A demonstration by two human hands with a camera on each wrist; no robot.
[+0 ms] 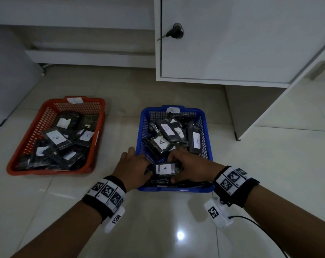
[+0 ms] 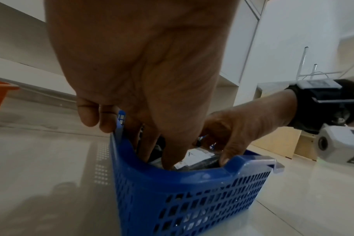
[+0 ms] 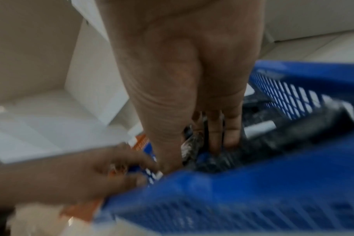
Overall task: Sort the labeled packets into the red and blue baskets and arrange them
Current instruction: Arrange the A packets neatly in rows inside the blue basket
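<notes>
1. Both hands are in the near end of the blue basket (image 1: 210,146), on one packet (image 1: 165,169) labeled A, which lies flat on top of other packets just inside the near rim.
2. Left hand (image 1: 133,167): fingers curled onto the packet's left end, thumb resting on the basket's left rim. Right hand (image 1: 190,164): fingers and thumb curled round its right end, gripping it.
3. Handling, as a guess: light, a dark glossy plastic wrap over something flat and fairly stiff; the wrap looks slick (crinkled film, may slide on its neighbours).
4. Best hold: the two short ends or long edges, keeping the white label up and uncovered.
5. Other A packets lie jumbled further back; the red basket (image 1: 27,144) to the left holds B packets, also loose.
6. Sorting looks done; arranging remains.
</notes>
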